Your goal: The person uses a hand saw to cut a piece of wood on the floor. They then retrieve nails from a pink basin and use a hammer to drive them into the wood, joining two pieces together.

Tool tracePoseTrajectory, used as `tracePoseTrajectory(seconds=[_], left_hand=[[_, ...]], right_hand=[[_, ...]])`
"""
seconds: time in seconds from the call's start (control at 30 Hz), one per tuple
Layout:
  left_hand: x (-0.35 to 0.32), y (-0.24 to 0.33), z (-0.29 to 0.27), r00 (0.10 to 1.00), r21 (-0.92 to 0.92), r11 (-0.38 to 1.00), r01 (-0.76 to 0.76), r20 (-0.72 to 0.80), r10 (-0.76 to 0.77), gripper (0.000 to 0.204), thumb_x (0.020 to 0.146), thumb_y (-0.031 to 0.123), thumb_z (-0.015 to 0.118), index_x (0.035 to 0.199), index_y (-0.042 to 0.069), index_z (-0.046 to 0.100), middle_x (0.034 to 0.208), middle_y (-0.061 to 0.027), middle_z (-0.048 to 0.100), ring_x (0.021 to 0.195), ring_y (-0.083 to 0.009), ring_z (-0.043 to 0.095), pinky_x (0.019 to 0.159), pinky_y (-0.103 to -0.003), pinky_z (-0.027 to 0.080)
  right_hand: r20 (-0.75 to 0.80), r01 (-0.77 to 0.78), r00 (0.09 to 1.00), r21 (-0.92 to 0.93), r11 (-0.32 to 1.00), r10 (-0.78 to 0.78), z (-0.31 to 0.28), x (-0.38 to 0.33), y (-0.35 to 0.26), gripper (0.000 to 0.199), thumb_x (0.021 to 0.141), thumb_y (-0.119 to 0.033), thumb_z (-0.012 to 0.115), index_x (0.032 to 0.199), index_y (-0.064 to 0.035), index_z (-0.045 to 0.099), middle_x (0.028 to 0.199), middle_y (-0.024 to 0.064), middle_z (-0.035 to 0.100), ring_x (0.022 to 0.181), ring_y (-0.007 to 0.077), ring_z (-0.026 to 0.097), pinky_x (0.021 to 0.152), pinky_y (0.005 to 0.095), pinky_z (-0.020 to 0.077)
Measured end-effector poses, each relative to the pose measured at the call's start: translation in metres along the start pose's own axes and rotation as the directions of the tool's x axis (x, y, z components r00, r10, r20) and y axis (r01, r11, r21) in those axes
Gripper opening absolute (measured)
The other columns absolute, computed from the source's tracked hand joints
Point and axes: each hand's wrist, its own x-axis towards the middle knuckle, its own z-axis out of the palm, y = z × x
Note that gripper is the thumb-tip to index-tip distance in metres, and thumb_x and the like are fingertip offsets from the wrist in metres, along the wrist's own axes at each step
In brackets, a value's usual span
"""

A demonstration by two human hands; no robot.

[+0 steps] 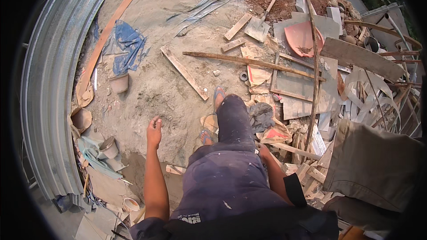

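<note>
My left hand (pixel 154 130) hangs over the sandy ground, its fingers loosely apart and no object in it. Low beside my right thigh is my right hand (pixel 263 151), small in view and partly shaded, so its fingers cannot be made out. Closest to it are a crumpled grey cloth (pixel 261 116) and a torn paper sack (pixel 272 134) on the ground. My feet are in flip-flops (pixel 219 92), with one leg stepping ahead. A short wooden board (pixel 184 73) lies just beyond my left hand.
A corrugated metal sheet (pixel 49 89) curves along the left. Buckets (pixel 118 83) and a blue cloth (pixel 127 46) lie near it. Ahead right are a shovel (pixel 259 27), a pink basin (pixel 304 39), a long pole (pixel 253 63) and heaped scrap boards. Brown fabric (pixel 371 164) hangs close at right.
</note>
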Motion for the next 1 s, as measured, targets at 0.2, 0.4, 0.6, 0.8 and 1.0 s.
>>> tracePoseTrajectory(seconds=[0.2,0.4,0.6,0.8,1.0], left_hand=[[0.093,0.020,0.080,0.957,0.198,0.951,0.237,0.119,-0.263,0.037,0.097,0.024,0.061,0.122,-0.002,0.063,0.099,-0.0099,0.067,0.086,-0.0164,0.063,0.079,-0.030,0.050],[0.160,0.125,0.100,0.768,0.119,0.941,0.316,0.551,-0.327,0.032,0.094,0.024,0.063,0.113,-0.001,0.066,0.102,-0.0143,0.071,0.095,-0.0212,0.066,0.084,-0.034,0.051],[0.393,0.300,0.168,0.887,0.576,0.817,-0.023,0.388,-0.249,0.044,0.096,0.032,0.062,0.124,-0.002,0.062,0.113,-0.0207,0.070,0.104,-0.0291,0.067,0.091,-0.038,0.051],[0.585,0.527,0.292,0.799,0.500,0.719,-0.484,0.587,0.129,0.043,0.097,0.029,0.060,0.128,-0.001,0.059,0.113,-0.0190,0.070,0.102,-0.0296,0.067,0.090,-0.038,0.052],[0.655,0.683,0.384,0.694,0.407,0.719,-0.563,0.706,0.143,0.043,0.097,0.028,0.060,0.129,0.000,0.058,0.110,-0.0175,0.069,0.098,-0.0280,0.068,0.085,-0.039,0.052]], right_hand=[[-0.081,0.038,0.996,0.212,0.976,-0.021,-0.107,0.218,-0.136,0.033,0.093,-0.032,0.063,0.108,-0.0022,0.069,0.105,0.0186,0.070,0.100,0.0264,0.066,0.087,0.0362,0.0486],[-0.245,0.063,0.964,0.597,0.799,0.107,-0.237,0.298,-0.250,0.035,0.098,-0.030,0.060,0.114,0.0000,0.064,0.097,0.0111,0.070,0.086,0.0195,0.070,0.074,0.0316,0.0519],[-0.312,0.026,0.939,0.480,0.877,0.143,-0.327,0.358,-0.304,0.030,0.097,-0.027,0.060,0.115,-0.0022,0.065,0.098,0.0077,0.071,0.081,0.0174,0.069,0.071,0.0304,0.0523],[-0.326,-0.069,0.836,0.737,0.673,0.442,-0.378,0.443,-0.335,0.028,0.096,-0.023,0.062,0.115,-0.0029,0.065,0.097,0.0066,0.070,0.080,0.0149,0.068,0.065,0.0290,0.0522],[-0.426,-0.092,0.768,0.666,0.741,0.478,-0.455,0.506,-0.376,0.025,0.096,-0.021,0.059,0.108,-0.0009,0.067,0.088,0.0088,0.070,0.076,0.0156,0.067,0.070,0.0298,0.0512]])
